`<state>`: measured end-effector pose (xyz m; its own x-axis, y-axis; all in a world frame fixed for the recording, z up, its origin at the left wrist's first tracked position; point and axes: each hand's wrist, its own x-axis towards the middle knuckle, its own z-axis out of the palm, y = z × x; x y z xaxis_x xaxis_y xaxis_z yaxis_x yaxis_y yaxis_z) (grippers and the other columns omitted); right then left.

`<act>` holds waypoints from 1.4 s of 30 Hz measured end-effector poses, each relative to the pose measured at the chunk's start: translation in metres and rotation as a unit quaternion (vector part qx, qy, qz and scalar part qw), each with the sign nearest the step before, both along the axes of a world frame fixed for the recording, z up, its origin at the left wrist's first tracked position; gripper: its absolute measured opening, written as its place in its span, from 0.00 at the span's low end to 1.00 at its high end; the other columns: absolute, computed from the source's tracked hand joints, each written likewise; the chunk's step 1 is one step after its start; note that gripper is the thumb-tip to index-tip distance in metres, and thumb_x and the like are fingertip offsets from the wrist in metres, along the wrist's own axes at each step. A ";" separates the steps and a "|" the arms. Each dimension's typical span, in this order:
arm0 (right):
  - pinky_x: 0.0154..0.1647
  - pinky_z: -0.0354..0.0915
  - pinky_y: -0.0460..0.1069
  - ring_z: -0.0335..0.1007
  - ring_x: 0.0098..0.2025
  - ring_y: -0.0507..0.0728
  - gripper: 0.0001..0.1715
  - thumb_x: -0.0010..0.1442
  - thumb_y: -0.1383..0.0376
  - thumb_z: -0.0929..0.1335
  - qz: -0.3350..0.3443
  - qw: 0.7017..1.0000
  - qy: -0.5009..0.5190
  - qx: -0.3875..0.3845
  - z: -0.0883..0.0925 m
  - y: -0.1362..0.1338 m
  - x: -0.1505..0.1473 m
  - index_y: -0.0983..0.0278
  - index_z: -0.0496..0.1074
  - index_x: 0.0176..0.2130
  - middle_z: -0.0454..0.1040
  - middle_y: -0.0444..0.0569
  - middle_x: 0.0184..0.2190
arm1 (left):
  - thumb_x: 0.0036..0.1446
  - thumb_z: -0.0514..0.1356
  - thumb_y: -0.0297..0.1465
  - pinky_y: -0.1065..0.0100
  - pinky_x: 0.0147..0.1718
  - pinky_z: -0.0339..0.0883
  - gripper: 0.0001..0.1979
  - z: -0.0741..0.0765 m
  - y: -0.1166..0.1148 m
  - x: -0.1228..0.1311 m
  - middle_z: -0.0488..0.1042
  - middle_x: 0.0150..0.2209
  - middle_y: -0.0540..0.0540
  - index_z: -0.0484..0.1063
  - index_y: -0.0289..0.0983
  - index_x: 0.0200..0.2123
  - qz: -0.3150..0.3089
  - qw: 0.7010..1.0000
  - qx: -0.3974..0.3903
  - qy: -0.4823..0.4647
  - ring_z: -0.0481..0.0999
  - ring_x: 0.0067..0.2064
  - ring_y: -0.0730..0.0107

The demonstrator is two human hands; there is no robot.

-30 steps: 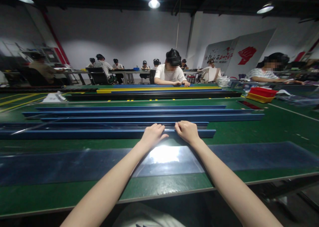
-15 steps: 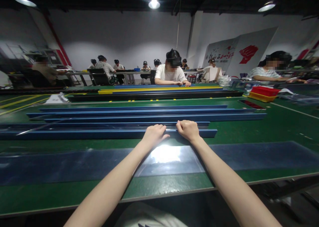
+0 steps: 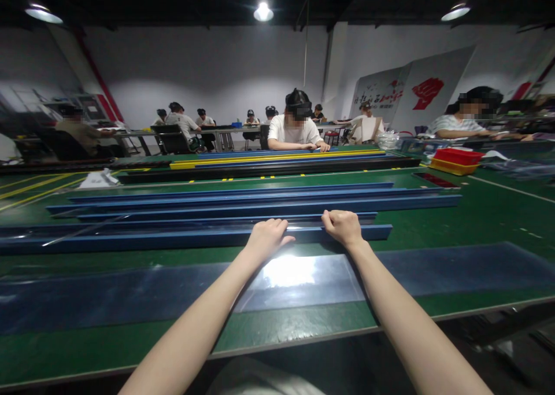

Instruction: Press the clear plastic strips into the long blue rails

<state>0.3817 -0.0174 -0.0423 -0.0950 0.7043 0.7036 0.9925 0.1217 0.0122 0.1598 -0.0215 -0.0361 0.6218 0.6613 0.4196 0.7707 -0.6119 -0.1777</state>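
Note:
A long blue channel strip (image 3: pixel 173 238) lies across the green table (image 3: pixel 477 221), nearest of several blue strips. My left hand (image 3: pixel 265 239) rests on its top edge with fingers curled over it. My right hand (image 3: pixel 342 227) grips the same strip a short way to the right, fingers closed over the edge. A glossy dark blue flat sheet (image 3: pixel 108 294) lies in front of the strip, under my forearms.
More blue strips (image 3: pixel 260 201) lie behind, then black and yellow strips (image 3: pixel 277 161). A person (image 3: pixel 295 130) sits opposite; another person (image 3: pixel 463 123) sits at the right. Red and yellow trays (image 3: pixel 455 161) stand at the far right.
My right hand has slid to the right along the blue strip, so the two hands are farther apart. My left hand stays about where it was.

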 end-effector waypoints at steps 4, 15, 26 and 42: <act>0.22 0.43 0.46 0.61 0.17 0.50 0.28 0.56 0.63 0.57 -0.035 0.999 0.017 0.011 -0.001 -0.001 0.014 0.66 0.69 0.12 0.71 0.51 0.14 | 0.54 0.55 0.43 0.69 0.28 0.59 0.16 -0.002 0.000 0.001 0.74 0.32 0.46 0.66 0.35 0.33 -0.001 1.000 0.005 0.007 0.72 0.35 0.65; 0.22 0.41 0.47 0.61 0.18 0.50 0.28 0.56 0.61 0.57 -0.043 0.999 0.014 -0.006 0.002 -0.004 0.015 0.66 0.70 0.13 0.72 0.51 0.15 | 0.54 0.55 0.44 0.69 0.27 0.58 0.16 -0.008 0.003 0.002 0.73 0.30 0.46 0.67 0.36 0.30 -0.006 1.000 0.022 -0.002 0.71 0.34 0.66; 0.21 0.40 0.46 0.63 0.21 0.48 0.25 0.59 0.62 0.57 0.042 0.999 -0.025 -0.016 0.006 -0.005 -0.026 0.66 0.71 0.18 0.72 0.48 0.18 | 0.53 0.56 0.43 0.70 0.27 0.58 0.15 -0.007 0.002 0.003 0.73 0.29 0.46 0.66 0.35 0.30 -0.012 0.999 0.030 -0.009 0.71 0.33 0.67; 0.21 0.42 0.46 0.63 0.19 0.49 0.25 0.57 0.63 0.58 0.036 0.999 -0.031 -0.024 0.005 -0.001 -0.037 0.66 0.73 0.18 0.73 0.50 0.18 | 0.53 0.57 0.43 0.69 0.27 0.58 0.15 -0.005 0.002 0.002 0.72 0.30 0.46 0.67 0.35 0.31 -0.011 0.999 0.030 0.004 0.71 0.33 0.66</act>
<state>0.3448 -0.0186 -0.0376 -0.1879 0.7263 0.6612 0.9789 0.1938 0.0653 0.1620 -0.0195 -0.0407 0.6394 0.6215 0.4526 0.7556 -0.6169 -0.2204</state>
